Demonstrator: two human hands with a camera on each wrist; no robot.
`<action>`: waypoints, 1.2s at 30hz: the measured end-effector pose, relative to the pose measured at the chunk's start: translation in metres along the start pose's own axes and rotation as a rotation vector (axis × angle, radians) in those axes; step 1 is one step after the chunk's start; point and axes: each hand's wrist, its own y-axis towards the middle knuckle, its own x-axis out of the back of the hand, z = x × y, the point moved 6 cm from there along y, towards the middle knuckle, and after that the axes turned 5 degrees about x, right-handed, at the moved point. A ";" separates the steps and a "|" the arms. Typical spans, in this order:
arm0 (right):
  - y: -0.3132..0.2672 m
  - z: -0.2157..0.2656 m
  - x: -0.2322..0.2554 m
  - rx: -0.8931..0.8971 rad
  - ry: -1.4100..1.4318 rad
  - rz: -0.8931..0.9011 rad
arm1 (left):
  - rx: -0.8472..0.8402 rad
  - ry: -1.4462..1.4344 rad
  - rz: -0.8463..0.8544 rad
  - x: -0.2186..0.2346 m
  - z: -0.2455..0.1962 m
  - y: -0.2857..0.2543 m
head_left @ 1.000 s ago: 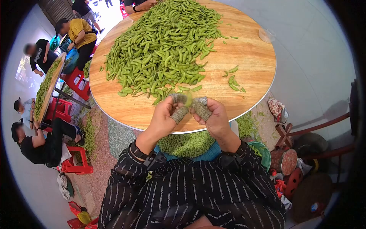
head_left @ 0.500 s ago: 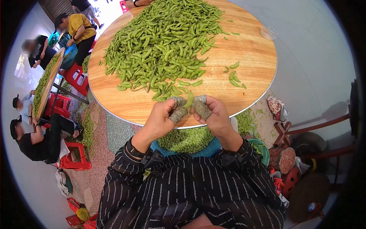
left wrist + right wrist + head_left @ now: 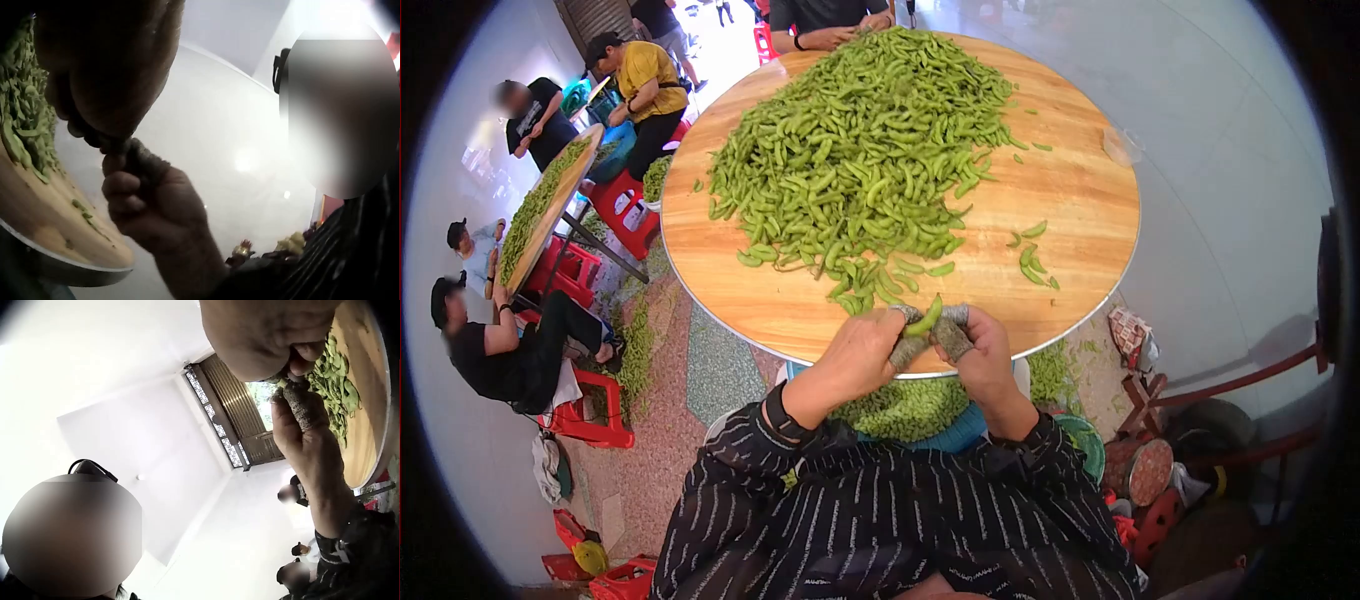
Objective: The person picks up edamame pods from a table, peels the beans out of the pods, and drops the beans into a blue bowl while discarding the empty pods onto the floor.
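In the head view a green soybean pod (image 3: 924, 320) is between both hands, over the near edge of the round table (image 3: 1090, 130). My left hand (image 3: 850, 358) pinches it between thumb and forefinger. The right hand (image 3: 986, 368) meets it from the other side, its thumb and forefinger pinching the pod's end. Grey wrapping covers the thumb and forefinger of each hand. Just beyond the fingers starts a big heap of soybean pods (image 3: 860, 180). Below the table edge, a blue tub (image 3: 965, 428) holds shelled green beans (image 3: 910, 410). Both wrist views show the fingertips meeting, the pod mostly hidden.
A few loose pods (image 3: 1032, 265) lie right of the heap, and a clear plastic cup (image 3: 1120, 147) stands at the table's right edge. Across the table sits another person (image 3: 830, 25). Several people work around a second table (image 3: 550, 205) at left, near red stools (image 3: 595, 410).
The pod has tilted to the right between my fingers, and the left hand has turned over more, showing its back. My view has shifted, so the table sits lower and further right.
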 end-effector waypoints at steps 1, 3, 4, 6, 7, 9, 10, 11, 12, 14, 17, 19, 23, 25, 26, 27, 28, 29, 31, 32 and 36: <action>0.001 -0.002 -0.001 0.018 0.014 0.021 | -0.124 0.302 -0.068 -0.002 -0.007 -0.002; 0.000 -0.006 0.006 0.007 0.026 0.020 | -0.113 0.374 -0.055 -0.007 -0.005 -0.002; 0.001 -0.012 0.007 -0.064 0.128 0.093 | -0.155 0.370 -0.084 -0.009 -0.003 -0.004; -0.003 -0.014 0.001 -0.138 0.326 0.120 | -0.188 0.294 -0.126 -0.012 -0.001 -0.008; -0.005 -0.011 -0.003 -0.148 0.330 0.111 | -0.182 0.288 -0.114 -0.015 0.001 -0.009; -0.005 -0.002 -0.007 -0.088 0.297 0.088 | -0.106 -0.142 -0.111 -0.017 0.010 -0.008; -0.005 -0.003 -0.006 -0.089 0.298 0.085 | -0.105 -0.144 -0.108 -0.019 0.010 -0.009; -0.005 -0.005 -0.006 -0.069 0.273 0.087 | 0.002 -0.358 -0.086 -0.021 0.016 -0.010; -0.005 -0.007 -0.005 -0.049 0.250 0.090 | 0.112 -0.571 -0.062 -0.024 0.022 -0.012; -0.003 -0.008 -0.004 0.013 0.200 0.131 | 0.242 -0.765 -0.057 -0.032 0.028 -0.015; -0.001 -0.004 -0.004 0.110 0.144 0.184 | 0.428 -1.091 -0.044 -0.043 0.030 -0.015; 0.000 -0.005 -0.003 0.143 0.139 0.196 | 0.485 -1.224 -0.036 -0.047 0.032 -0.017; -0.001 -0.019 0.001 0.059 0.219 0.254 | 0.635 -1.431 0.141 -0.063 0.038 -0.021; -0.002 -0.018 -0.001 0.015 0.269 0.280 | 0.691 -1.458 0.155 -0.064 0.041 -0.023; -0.003 -0.017 0.000 -0.047 0.222 0.233 | 0.622 -1.363 0.121 -0.057 0.044 -0.022; -0.004 -0.016 0.002 -0.108 0.175 0.184 | 0.553 -1.268 0.090 -0.052 0.044 -0.019; -0.005 -0.012 0.001 -0.108 0.175 0.181 | 0.554 -1.269 0.092 -0.053 0.041 -0.018; -0.006 -0.008 0.000 -0.068 0.068 0.181 | 0.447 -0.999 0.012 -0.046 0.034 -0.013; -0.006 -0.004 -0.001 -0.027 -0.038 0.183 | 0.340 -0.726 -0.066 -0.033 0.025 -0.009; -0.006 -0.002 -0.002 0.002 -0.101 0.204 | 0.283 -0.690 0.033 -0.031 0.020 -0.006; -0.007 -0.001 -0.002 0.034 -0.199 0.302 | 0.229 -0.744 0.241 -0.034 0.025 -0.009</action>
